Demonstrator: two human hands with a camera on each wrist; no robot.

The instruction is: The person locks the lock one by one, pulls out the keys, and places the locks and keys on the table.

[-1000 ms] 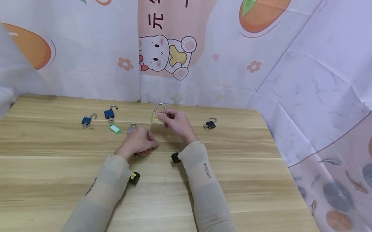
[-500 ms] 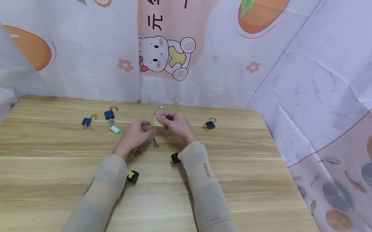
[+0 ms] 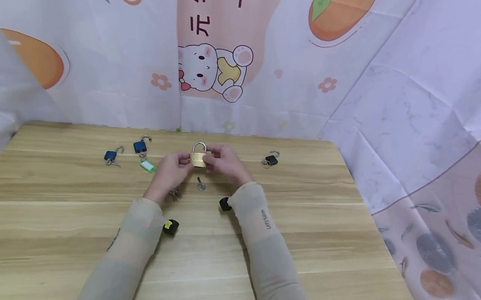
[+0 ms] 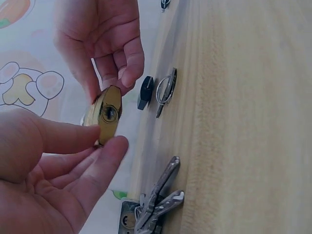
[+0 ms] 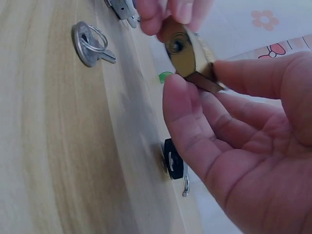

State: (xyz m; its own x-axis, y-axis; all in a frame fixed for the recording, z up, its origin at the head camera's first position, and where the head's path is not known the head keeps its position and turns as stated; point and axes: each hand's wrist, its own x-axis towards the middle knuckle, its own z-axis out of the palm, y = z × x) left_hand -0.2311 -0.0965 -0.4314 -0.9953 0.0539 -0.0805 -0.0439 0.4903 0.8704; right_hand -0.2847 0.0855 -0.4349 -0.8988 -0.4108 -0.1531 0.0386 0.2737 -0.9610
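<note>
A brass padlock with its steel shackle upward is held above the table between both hands. My left hand pinches its left edge with thumb and fingers. On the opposite edge my right hand grips it with thumb and fingertips. The keyhole in its bottom face shows in the left wrist view, with no key in it. Below the padlock, a key on a ring lies on the wood. Keys beside a grey padlock lie near my left hand, partly covered in the head view.
Two blue padlocks with raised shackles, one farther left and one nearer, lie on the table. A green key tag is beside the nearer one. At right lies an open black padlock. A printed curtain hangs behind.
My left hand has risen from the tabletop and now holds the brass padlock's left edge. The ringed key, hidden earlier, lies in view. The padlock has shifted slightly left and down.
</note>
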